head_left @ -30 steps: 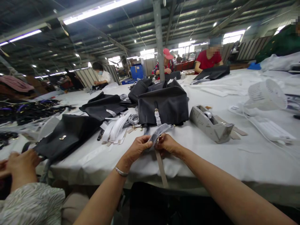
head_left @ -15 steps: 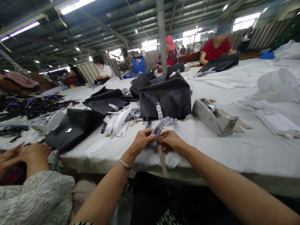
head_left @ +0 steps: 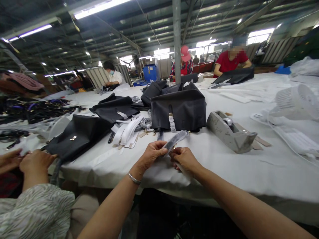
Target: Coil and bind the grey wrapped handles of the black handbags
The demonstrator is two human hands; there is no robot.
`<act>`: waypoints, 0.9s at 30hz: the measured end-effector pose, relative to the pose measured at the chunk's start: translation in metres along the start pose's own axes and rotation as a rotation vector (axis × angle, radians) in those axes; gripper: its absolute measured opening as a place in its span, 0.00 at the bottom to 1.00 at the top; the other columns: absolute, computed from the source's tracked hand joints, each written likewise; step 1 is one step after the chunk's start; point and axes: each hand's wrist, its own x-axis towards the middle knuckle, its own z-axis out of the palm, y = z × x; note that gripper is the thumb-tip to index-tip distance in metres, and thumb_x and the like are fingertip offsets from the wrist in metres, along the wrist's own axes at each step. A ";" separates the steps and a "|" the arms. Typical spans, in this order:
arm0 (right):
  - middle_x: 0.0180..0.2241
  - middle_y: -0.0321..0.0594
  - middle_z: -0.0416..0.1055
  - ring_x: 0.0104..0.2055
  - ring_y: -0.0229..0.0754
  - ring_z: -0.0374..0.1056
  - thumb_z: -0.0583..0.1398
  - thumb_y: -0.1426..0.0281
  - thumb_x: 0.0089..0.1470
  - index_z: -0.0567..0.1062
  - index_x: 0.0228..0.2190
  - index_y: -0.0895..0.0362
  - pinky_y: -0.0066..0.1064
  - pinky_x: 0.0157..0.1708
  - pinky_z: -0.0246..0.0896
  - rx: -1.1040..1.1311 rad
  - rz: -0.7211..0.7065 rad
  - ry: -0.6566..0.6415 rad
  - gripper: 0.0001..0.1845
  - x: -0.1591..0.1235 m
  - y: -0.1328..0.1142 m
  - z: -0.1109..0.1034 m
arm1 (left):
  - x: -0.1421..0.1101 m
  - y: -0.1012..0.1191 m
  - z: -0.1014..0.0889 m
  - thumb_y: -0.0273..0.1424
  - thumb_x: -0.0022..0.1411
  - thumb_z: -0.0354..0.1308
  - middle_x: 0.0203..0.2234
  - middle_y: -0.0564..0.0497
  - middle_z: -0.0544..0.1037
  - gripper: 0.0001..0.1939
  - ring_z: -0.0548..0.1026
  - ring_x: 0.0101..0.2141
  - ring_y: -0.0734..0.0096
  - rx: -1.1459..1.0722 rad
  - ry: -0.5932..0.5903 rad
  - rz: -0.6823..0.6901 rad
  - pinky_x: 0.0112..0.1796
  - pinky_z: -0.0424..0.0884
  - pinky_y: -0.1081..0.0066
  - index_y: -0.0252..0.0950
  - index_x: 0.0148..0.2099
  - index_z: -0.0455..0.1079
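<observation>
My left hand (head_left: 154, 154), with a silver bangle on the wrist, is closed on a dark strap (head_left: 176, 139) wrapped in clear plastic. My right hand (head_left: 185, 160) pinches at the strap's near end, beside a small gold metal fitting (head_left: 174, 146). A pale strip (head_left: 183, 172) hangs under the right fingers, blurred; what exactly they grip is partly hidden. Just beyond both hands stands a black bag (head_left: 189, 109), its buckle tab (head_left: 171, 122) covered in white wrapping.
A grey tape dispenser (head_left: 231, 134) stands right of the bag, with a white fan (head_left: 296, 101) farther right. White strips (head_left: 128, 132) and another black bag (head_left: 79, 134) lie left. A co-worker's hands (head_left: 35, 162) work at the left edge; people sit across the table.
The view has shifted slightly. My right hand has turned, and the pale strip that hung straight down now swings rightward beneath it. My left hand keeps its hold on the strap.
</observation>
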 end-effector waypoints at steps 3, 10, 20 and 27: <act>0.16 0.31 0.64 0.15 0.33 0.60 0.66 0.62 0.42 0.70 0.25 0.58 0.25 0.13 0.58 0.029 -0.049 0.024 0.14 0.008 0.003 0.007 | 0.000 -0.002 0.002 0.33 0.44 0.73 0.36 0.46 0.78 0.30 0.75 0.34 0.69 -0.057 0.007 0.012 0.38 0.68 0.71 0.30 0.49 0.68; 0.17 0.32 0.67 0.18 0.35 0.61 0.66 0.68 0.35 0.71 0.27 0.58 0.28 0.20 0.59 0.018 -0.078 -0.043 0.13 -0.004 0.007 -0.006 | -0.001 -0.013 0.017 0.31 0.45 0.72 0.32 0.51 0.75 0.59 0.75 0.33 0.69 0.017 0.006 0.069 0.37 0.67 0.71 0.35 0.69 0.36; 0.20 0.37 0.71 0.22 0.39 0.64 0.58 0.67 0.49 0.75 0.21 0.56 0.30 0.24 0.56 -0.891 -0.194 -0.017 0.09 -0.049 0.000 -0.066 | -0.010 -0.018 0.036 0.27 0.48 0.67 0.41 0.46 0.80 0.49 0.69 0.44 0.55 0.853 0.071 0.151 0.50 0.55 0.56 0.36 0.68 0.48; 0.42 0.41 0.73 0.44 0.43 0.70 0.56 0.70 0.57 0.76 0.42 0.52 0.33 0.43 0.64 -1.056 -0.791 0.113 0.12 -0.040 -0.019 -0.048 | -0.011 -0.018 0.043 0.31 0.54 0.63 0.45 0.48 0.78 0.48 0.73 0.45 0.56 1.064 -0.008 0.207 0.50 0.55 0.56 0.36 0.69 0.39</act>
